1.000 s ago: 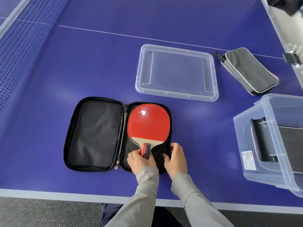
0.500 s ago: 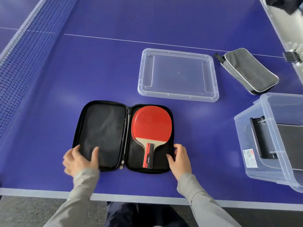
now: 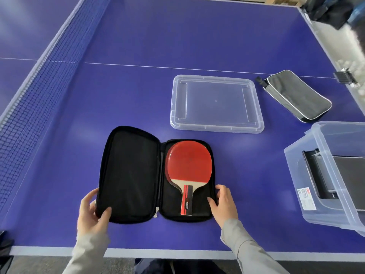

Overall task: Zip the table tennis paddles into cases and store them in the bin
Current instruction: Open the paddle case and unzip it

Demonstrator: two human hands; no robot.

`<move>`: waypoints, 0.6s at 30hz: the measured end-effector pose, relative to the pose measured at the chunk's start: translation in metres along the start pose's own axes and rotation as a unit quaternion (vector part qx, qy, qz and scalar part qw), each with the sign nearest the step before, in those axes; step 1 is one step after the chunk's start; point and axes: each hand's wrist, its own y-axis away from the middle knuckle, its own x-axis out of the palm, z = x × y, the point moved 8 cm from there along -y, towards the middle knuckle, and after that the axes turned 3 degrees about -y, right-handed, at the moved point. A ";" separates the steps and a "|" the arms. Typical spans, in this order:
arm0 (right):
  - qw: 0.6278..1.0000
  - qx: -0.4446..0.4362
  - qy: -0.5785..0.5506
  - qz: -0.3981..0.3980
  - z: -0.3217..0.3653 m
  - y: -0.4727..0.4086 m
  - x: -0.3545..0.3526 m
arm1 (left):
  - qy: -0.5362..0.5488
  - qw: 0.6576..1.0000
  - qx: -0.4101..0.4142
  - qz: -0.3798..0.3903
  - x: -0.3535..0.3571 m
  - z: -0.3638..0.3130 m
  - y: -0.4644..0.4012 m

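Observation:
A black zip case (image 3: 128, 175) lies open like a book near the table's front edge. The red paddle (image 3: 189, 161) rests in its right half, handle toward me. My left hand (image 3: 90, 212) grips the lower left corner of the left flap, thumb on the lining, and the flap is raised a little off the table. My right hand (image 3: 223, 204) holds the case's lower right edge, thumb on the inside next to the handle. The clear bin (image 3: 294, 169) stands at the right with a black case (image 3: 347, 171) in it.
The bin's clear lid (image 3: 215, 103) lies flat behind the open case. A grey zipped case (image 3: 298, 93) lies at the back right. The net (image 3: 39, 86) runs along the left. The table's white front edge (image 3: 158, 251) is just below my hands.
My left hand let go of the paddle handle, moved to the left flap's corner and took hold of it. The flap has begun to lift. My right hand stayed at the right edge.

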 end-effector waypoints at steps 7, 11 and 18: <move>0.982 -0.015 -0.163 -0.090 0.024 0.001 -0.038 | -0.138 0.949 0.248 0.140 0.116 -0.077 0.082; 0.932 0.014 -0.355 -0.067 0.055 -0.003 -0.056 | -0.246 0.880 0.364 0.181 0.174 -0.080 0.101; 0.961 0.067 -0.267 -0.036 0.060 -0.022 -0.043 | -0.342 0.827 0.404 0.190 0.214 -0.069 0.093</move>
